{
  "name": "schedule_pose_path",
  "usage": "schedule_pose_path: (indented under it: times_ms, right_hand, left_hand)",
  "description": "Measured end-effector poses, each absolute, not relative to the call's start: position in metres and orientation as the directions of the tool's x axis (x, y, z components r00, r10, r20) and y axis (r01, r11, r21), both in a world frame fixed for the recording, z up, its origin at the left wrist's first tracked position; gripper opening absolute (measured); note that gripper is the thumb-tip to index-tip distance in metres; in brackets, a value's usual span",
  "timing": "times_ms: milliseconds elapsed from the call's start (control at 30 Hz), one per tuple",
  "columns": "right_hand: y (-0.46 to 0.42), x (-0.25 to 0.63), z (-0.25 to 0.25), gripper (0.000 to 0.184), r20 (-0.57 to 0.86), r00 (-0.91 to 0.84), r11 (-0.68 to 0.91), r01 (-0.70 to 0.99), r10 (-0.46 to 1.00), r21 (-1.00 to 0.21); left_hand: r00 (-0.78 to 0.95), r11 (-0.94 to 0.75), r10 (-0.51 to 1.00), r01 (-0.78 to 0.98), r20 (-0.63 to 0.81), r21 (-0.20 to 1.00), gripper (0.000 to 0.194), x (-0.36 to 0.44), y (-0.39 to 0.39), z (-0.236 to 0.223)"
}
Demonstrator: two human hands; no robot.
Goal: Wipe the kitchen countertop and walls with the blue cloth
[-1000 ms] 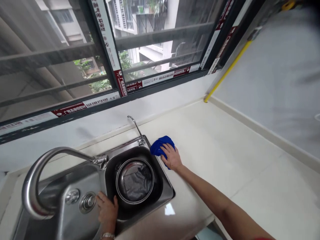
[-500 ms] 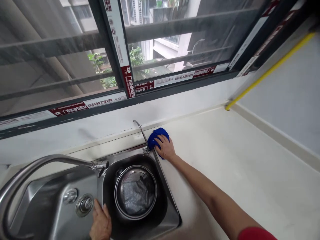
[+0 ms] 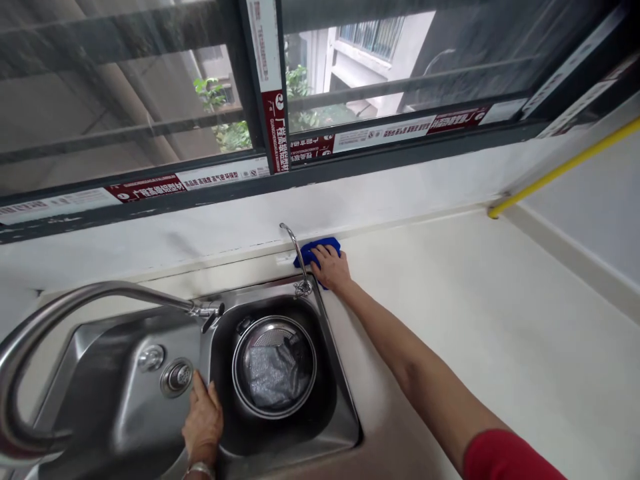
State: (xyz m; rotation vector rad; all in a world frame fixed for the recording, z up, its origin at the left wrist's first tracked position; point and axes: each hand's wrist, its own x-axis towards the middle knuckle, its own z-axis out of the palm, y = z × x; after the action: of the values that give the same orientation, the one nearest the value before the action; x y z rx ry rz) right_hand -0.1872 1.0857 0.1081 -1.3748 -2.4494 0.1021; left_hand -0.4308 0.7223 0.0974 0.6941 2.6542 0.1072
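My right hand (image 3: 330, 268) presses a crumpled blue cloth (image 3: 320, 252) onto the cream countertop (image 3: 450, 333), close to the wall behind the sink's right corner. The cloth is mostly covered by my fingers. My left hand (image 3: 203, 421) rests on the steel divider between the two bowls of the stainless steel sink (image 3: 260, 284), with its fingers apart and nothing in them. It is nearest a drain fitting (image 3: 177, 377) in the left bowl. A round metal strainer (image 3: 274, 367) lined with a crumpled silvery bag sits in the right bowl.
A tall gooseneck faucet (image 3: 100, 290) arcs over the left bowl, and a thin tap (image 3: 296, 250) rises at the sink's rear edge. A low white wall (image 3: 165, 230) backs the counter, below a barred window (image 3: 375, 67) with printed tape. A yellow rod (image 3: 565, 167) runs along the right.
My right hand and the blue cloth have slid back along the counter toward the wall, now behind the thin tap's base. My left hand stays at the sink divider.
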Motion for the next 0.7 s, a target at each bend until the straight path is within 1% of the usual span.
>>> schedule_pose_path:
  times_ms: [100,167,300,433,567,633,700]
  right_hand:
    - [1.090,-0.181,0.107,0.052,0.251,-0.423,0.477,0.852,0.871,-0.217]
    - [1.097,-0.164,0.105,0.052,0.249,-0.340,0.396,0.890,0.907,-0.225]
    - [1.115,-0.094,0.103,0.056,0.191,-0.126,0.170,0.957,0.974,-0.234]
    - [1.107,-0.025,0.101,0.060,0.159,0.003,0.035,0.970,0.987,-0.239]
    - [1.070,-0.014,0.095,0.060,0.202,0.067,-0.016,0.970,0.977,-0.242]
    - [1.048,-0.025,0.090,0.059,0.245,0.063,0.002,0.967,0.967,-0.255]
    - [1.026,-0.039,0.087,0.058,0.297,0.030,0.054,0.961,0.954,-0.271]
  left_hand:
    - [-0.797,0.867,0.497,0.468,-0.342,0.171,0.075,-0.429,0.721,0.098]
    - [-0.799,0.864,0.504,0.471,-0.327,0.179,0.075,-0.429,0.720,0.099]
    - [-0.800,0.853,0.521,0.487,-0.296,0.187,0.074,-0.428,0.721,0.096]
    - [-0.789,0.832,0.555,0.524,-0.264,0.185,0.072,-0.431,0.719,0.091]
    - [-0.769,0.794,0.608,0.584,-0.198,0.167,0.069,-0.433,0.715,0.083]
    - [-0.755,0.770,0.638,0.618,-0.151,0.160,0.069,-0.433,0.713,0.080]
    - [-0.745,0.751,0.659,0.642,-0.107,0.156,0.068,-0.433,0.711,0.077]
